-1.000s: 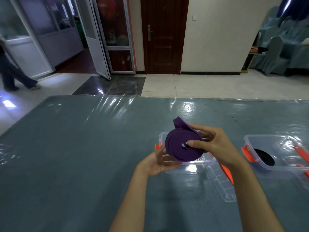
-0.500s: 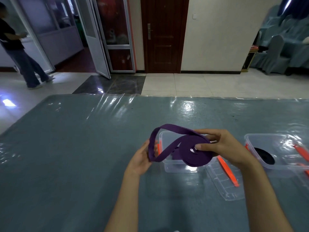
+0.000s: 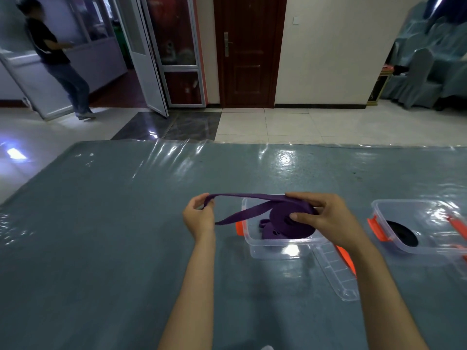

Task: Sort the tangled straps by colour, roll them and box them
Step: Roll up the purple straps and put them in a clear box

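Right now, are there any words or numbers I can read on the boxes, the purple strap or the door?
No readable text anywhere in this view.
Purple strap: plain, no print visible.
Clear box under the hands: no label showing.
Second clear box, holding a black roll: no label showing.
Brown door: no sign or number.
Wall switch: too small to tell if marked.

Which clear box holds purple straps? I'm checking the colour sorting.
The clear box directly under the right hand, holding a purple roll. The far-right box contains a black roll.
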